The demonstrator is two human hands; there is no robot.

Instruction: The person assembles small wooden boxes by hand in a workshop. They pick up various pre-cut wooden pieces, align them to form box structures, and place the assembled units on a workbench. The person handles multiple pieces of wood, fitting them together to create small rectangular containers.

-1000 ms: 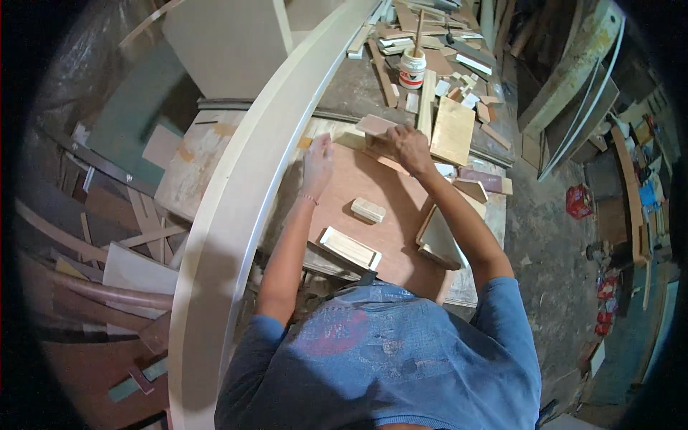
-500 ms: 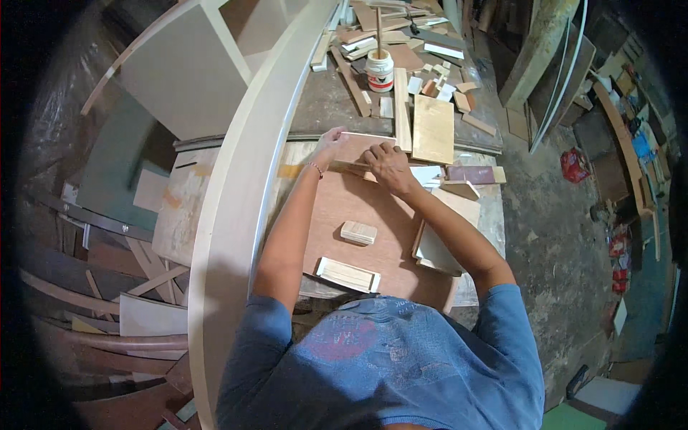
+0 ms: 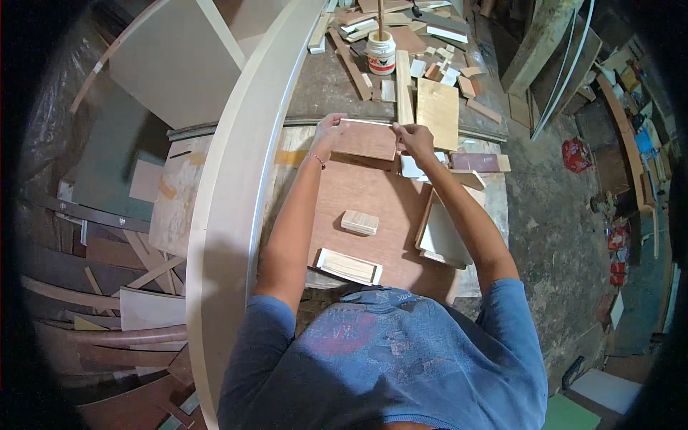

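Observation:
A short reddish-brown board point(image 3: 367, 139) with a white far edge is held between my hands at the far side of a larger brown wooden panel point(image 3: 337, 193). My left hand point(image 3: 330, 133) grips its left end, fingers over the far corner. At the right end, my right hand point(image 3: 416, 140) pinches the corner between thumb and curled fingers. A small stacked wooden block point(image 3: 360, 223) lies mid-panel. Closer to me is a pale wooden strip piece point(image 3: 349, 266) with white raised ends. By my right forearm sits a shallow tray-like piece point(image 3: 443, 233) with a white inside.
A long pale curved-looking panel point(image 3: 233, 179) stands along my left. Further back on the bench are a white tub point(image 3: 380, 56) with a stick in it, a yellowish board point(image 3: 437, 111) and several wood offcuts. A post point(image 3: 541, 46) rises at the right.
My right hand has moved from the middle of the short board to its right end. More of the board's flat face now shows. The view has shifted slightly.

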